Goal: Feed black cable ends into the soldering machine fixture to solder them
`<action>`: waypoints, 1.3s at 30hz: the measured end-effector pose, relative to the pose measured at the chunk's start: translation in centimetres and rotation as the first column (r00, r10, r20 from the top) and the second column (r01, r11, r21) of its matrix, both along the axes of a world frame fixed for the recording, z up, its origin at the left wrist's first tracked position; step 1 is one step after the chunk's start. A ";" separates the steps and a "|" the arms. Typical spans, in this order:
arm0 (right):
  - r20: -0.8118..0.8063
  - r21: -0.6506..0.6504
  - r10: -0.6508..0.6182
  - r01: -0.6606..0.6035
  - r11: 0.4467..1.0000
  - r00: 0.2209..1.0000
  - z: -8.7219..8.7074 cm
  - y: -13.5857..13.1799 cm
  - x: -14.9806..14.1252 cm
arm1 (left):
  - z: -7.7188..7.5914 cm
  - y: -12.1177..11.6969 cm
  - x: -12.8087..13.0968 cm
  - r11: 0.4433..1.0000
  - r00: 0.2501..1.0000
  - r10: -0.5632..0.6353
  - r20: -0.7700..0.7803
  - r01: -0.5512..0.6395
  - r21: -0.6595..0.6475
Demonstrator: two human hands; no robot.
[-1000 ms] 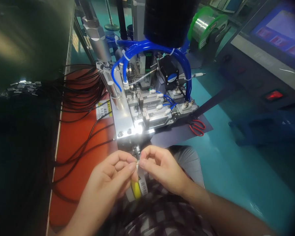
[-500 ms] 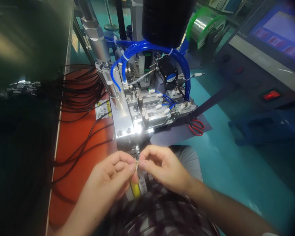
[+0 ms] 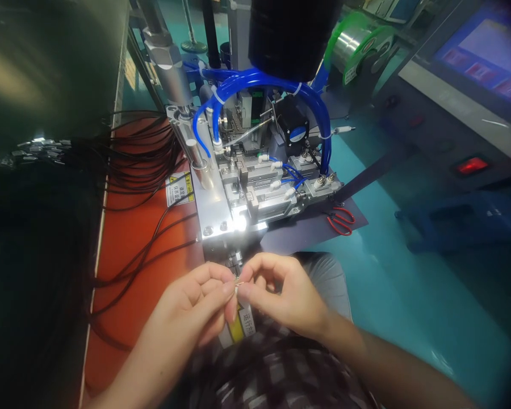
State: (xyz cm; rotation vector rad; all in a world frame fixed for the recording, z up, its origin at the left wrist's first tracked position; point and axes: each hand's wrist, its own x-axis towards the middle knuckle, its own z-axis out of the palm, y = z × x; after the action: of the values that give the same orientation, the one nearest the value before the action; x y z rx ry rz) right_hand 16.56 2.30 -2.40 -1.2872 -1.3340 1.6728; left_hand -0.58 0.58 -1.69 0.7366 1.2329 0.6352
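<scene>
My left hand [image 3: 200,304] and my right hand [image 3: 283,289] meet in front of my body, fingertips almost touching. Thumb and forefinger of each are pinched. Between them shows a tiny light-coloured piece [image 3: 237,284], partly covered by the fingers and too small to name. Just beyond the fingertips is the near end of a metal machine [image 3: 255,199], with a bright light [image 3: 239,221] shining on its front edge. Below my hands a yellow-and-white label [image 3: 236,328] is partly hidden.
Black cables [image 3: 140,153] with metal ends spread over the orange surface [image 3: 114,244] at left. Red-handled pliers [image 3: 341,220] lie right of the machine. Blue air hoses [image 3: 264,79] arch over it. A green wire spool [image 3: 353,48] and a control panel [image 3: 472,91] stand at right.
Both hands stay in nearly the same place. The right fingertips have shifted slightly, and the tiny piece between the hands now lies at a different angle.
</scene>
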 end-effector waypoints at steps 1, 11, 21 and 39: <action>0.004 0.000 -0.006 0.006 1.000 1.000 0.0 0.0 0.0 | 0.1 0.0 0.1 1.000 1.000 -0.004 0.000 0.004 0.002; 0.008 -0.051 -0.005 0.005 0.999 1.000 0.3 0.2 -0.2 | 0.4 -0.2 0.3 1.000 0.997 0.015 0.079 -0.016 0.008; 0.338 0.810 -0.183 -0.187 0.555 0.923 -0.5 -0.3 0.7 | 0.3 -0.1 0.4 0.999 0.999 0.007 0.037 -0.008 0.033; 0.094 0.048 -0.072 0.068 0.997 0.993 -0.2 -0.2 0.0 | -0.5 -0.3 0.3 1.000 0.999 0.011 -0.047 -0.010 0.017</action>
State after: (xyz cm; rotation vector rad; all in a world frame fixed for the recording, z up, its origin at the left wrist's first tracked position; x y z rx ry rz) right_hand 16.57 2.09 -2.62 -1.3874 -1.3573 1.5425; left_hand -0.30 0.25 -2.18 0.7630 1.2769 0.6404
